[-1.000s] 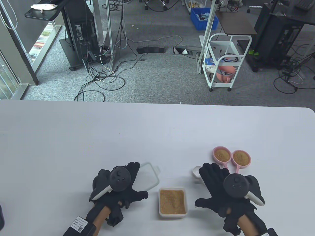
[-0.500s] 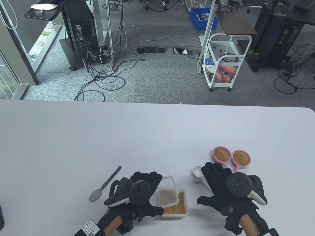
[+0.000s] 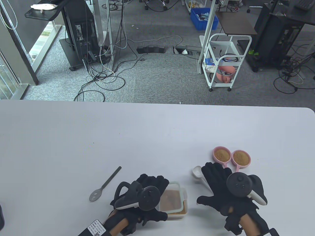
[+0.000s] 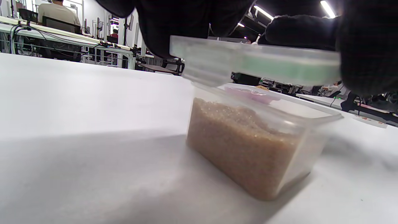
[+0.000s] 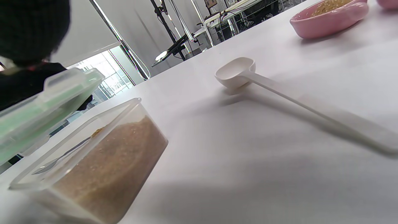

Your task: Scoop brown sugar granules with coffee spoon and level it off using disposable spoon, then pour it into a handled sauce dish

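Note:
My left hand (image 3: 153, 194) grips a clear lid with a green seal (image 3: 173, 200) by its edges. The lid hangs tilted just above the clear box of brown sugar (image 3: 185, 213), covering most of it. In the left wrist view the lid (image 4: 255, 62) shows a small gap over the box (image 4: 248, 146). The metal coffee spoon (image 3: 104, 185) lies free on the table left of my left hand. My right hand (image 3: 209, 184) lies flat with spread fingers over the handle of the white disposable spoon (image 3: 196, 171). Two pink handled sauce dishes (image 3: 222, 154) (image 3: 241, 158) hold sugar.
The white table (image 3: 147, 137) stretches bare behind the objects, its far edge against an office floor with cables and a cart. In the right wrist view the disposable spoon (image 5: 239, 71) lies bowl up between the box (image 5: 102, 161) and a pink dish (image 5: 329, 15).
My left hand lifted the lid from the table left of the box and carried it right over the box. The coffee spoon came into view. The right hand barely moved.

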`<move>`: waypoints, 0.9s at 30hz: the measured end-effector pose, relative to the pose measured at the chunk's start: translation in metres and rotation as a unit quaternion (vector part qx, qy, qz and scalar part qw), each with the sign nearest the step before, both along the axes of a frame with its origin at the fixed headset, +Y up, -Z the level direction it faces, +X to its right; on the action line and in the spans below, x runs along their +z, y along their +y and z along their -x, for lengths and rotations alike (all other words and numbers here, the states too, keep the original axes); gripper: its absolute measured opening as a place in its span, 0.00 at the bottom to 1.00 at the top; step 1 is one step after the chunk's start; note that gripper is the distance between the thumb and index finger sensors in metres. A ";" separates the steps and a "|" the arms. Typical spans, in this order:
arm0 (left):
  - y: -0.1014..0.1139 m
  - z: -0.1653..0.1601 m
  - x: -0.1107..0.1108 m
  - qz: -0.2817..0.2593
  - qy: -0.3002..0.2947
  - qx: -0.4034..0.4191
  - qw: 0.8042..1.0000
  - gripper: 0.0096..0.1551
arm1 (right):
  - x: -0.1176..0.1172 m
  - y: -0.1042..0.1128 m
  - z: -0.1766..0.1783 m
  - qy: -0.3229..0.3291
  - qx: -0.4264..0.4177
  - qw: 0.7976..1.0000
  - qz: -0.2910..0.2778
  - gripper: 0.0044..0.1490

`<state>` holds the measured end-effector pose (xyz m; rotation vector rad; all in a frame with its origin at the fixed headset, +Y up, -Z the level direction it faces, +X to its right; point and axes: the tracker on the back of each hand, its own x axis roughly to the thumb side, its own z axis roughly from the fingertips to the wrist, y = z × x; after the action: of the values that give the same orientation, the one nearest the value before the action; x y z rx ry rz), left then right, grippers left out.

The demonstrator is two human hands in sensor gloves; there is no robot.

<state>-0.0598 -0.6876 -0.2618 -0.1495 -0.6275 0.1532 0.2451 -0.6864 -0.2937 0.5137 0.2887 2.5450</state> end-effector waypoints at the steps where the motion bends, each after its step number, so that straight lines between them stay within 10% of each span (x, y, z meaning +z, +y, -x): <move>1: 0.001 -0.004 0.000 -0.005 -0.003 -0.005 1.000 0.72 | 0.000 0.000 0.000 0.000 0.000 1.000 0.000 0.67; 27: -0.006 -0.027 -0.004 0.003 -0.021 -0.059 0.998 0.71 | 0.000 0.000 -0.003 0.003 -0.004 1.000 -0.001 0.66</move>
<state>-0.0329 -0.6938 -0.2662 -0.1946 -0.6575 0.0377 0.2480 -0.6862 -0.2933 0.5223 0.2852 2.5367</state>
